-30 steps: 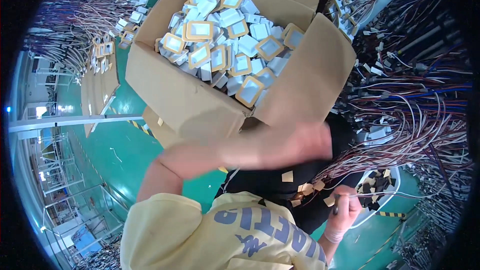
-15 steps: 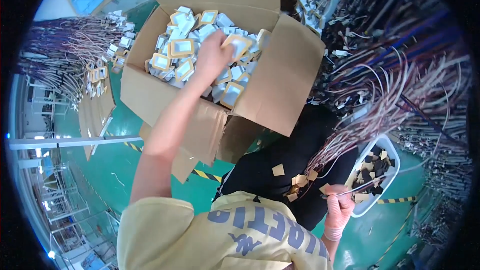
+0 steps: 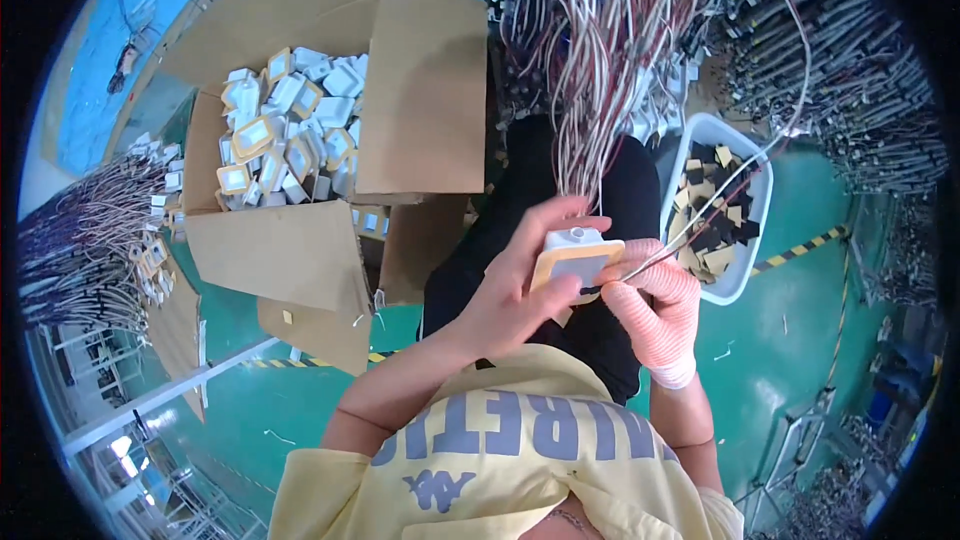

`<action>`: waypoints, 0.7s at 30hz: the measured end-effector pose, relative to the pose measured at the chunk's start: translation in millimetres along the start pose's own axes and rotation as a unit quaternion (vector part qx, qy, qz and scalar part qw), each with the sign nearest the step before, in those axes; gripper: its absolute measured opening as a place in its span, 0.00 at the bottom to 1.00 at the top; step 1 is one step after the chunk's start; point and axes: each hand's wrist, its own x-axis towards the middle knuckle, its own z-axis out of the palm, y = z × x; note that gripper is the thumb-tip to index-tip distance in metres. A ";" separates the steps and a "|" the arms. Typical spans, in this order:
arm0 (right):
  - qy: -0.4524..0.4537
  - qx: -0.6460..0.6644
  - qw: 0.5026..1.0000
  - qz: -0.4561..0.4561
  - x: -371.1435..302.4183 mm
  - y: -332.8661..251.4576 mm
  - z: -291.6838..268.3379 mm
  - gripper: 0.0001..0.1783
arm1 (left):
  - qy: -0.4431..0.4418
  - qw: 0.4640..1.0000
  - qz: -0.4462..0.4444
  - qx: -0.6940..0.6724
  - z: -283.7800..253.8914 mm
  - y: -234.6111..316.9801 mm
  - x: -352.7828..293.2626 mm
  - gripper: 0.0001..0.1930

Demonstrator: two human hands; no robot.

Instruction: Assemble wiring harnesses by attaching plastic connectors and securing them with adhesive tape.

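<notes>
Above my lap, my left hand (image 3: 507,292) is bare and closed around a small white plastic housing (image 3: 580,268) with a tan rim. Fingers hold its far side while the thumb lies over the near face. Against the housing's right edge, my right hand (image 3: 662,308), in a ribbed pinkish glove, pinches a thin cable (image 3: 712,203). The cable runs from its fingers up and to the right. Whether its end touches the housing is hidden by the fingertips.
An open cardboard box (image 3: 272,245) full of similar housings (image 3: 290,125) stands at the left. A white bin (image 3: 763,230) with tan and black pieces sits at the right. Bundled cables (image 3: 583,110) lie across my legs. More cables hang at both sides.
My left hand has come out of the box with a housing and moved down and right to my lap. My right hand has moved up to meet it. The view has shifted.
</notes>
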 end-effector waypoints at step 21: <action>-0.103 -0.117 0.985 -0.081 24.3 -34.4 -15.2 0.03 | 0.034 0.969 0.059 0.237 15.5 15.1 -9.7 0.34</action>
